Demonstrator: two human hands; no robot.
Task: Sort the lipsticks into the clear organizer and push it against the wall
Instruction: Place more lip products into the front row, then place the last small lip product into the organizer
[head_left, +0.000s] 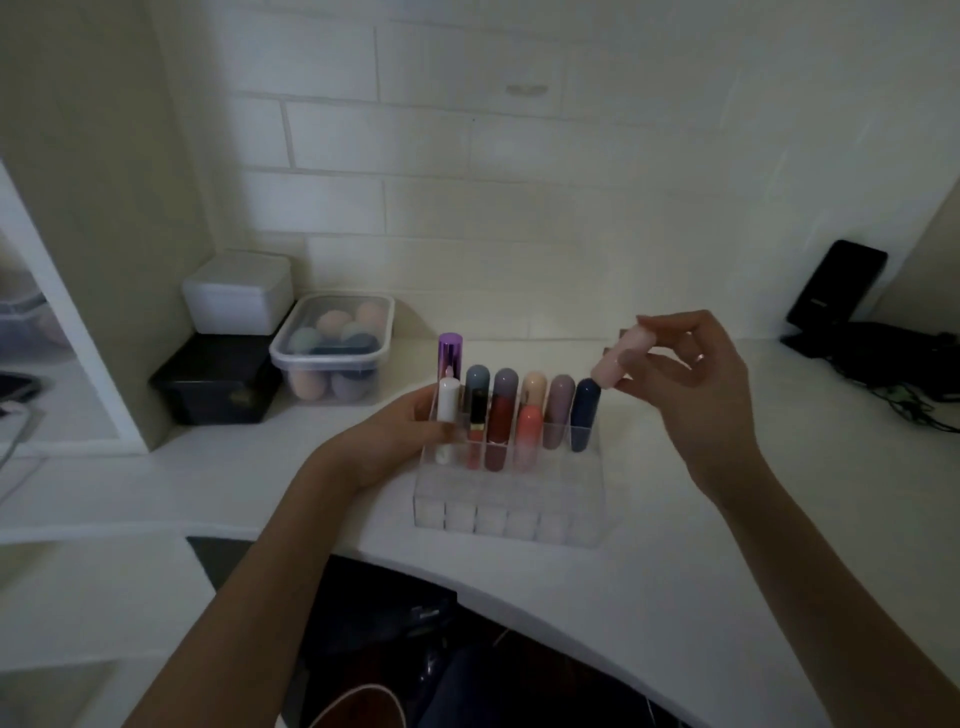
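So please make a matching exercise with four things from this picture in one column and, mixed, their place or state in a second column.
Things
1. pale pink lipstick
2. purple-capped lipstick
3. makeup sponges
4. white box

Places or states
A. inside a lidded clear container
B. stacked on a black box
C. pinched in the right hand, above the clear organizer
D. standing in the organizer's far left corner, by the left hand

Pairs: 1-C, 2-D, 3-A, 4-B
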